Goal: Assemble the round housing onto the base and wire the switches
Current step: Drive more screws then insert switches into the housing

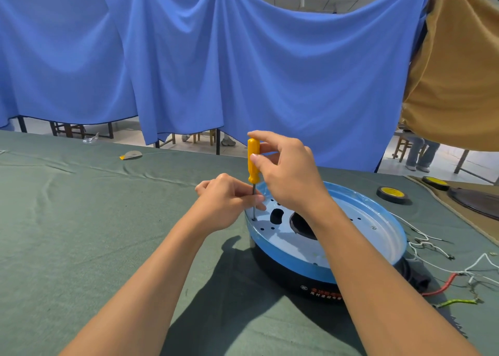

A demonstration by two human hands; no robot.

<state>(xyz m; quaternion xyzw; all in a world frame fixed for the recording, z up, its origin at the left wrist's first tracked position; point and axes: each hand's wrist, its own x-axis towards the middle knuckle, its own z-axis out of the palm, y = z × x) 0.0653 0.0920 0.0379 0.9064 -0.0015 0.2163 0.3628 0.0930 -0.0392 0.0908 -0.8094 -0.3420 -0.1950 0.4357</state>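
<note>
A worker is standing a yellow-handled screwdriver (253,161) upright on the round housing (283,243), a pale blue dish that is sitting on top of the black base (280,274) on the bench.

The right hand (286,177) is pinching the handle between thumb and curled fingers. Below it, the left hand (224,201) is pinching the thin metal shaft with its fingertips pressed together. The blade is meeting the plate just under the left fingertips, close to the housing's rim. Whether a screw is sitting there is too small to tell.

The right forearm is crossing the dish, covering much of its dark central opening and cutting off the orange lettering on the base. A black oblong cut-out is showing just beyond the left fingertips.

Out past the right wrist, white wires (426,245) are trailing off the housing's far side. A red lead (442,285) and a green lead (456,301) are lying nearer the bench edge, their ends too fine to make out. Two rolls of black tape (393,194) are resting beyond them.

A green cloth (94,220) is covering the bench. A blue curtain (243,72) and a tan sheet (459,72) are hanging behind, hiding most of the room.
</note>
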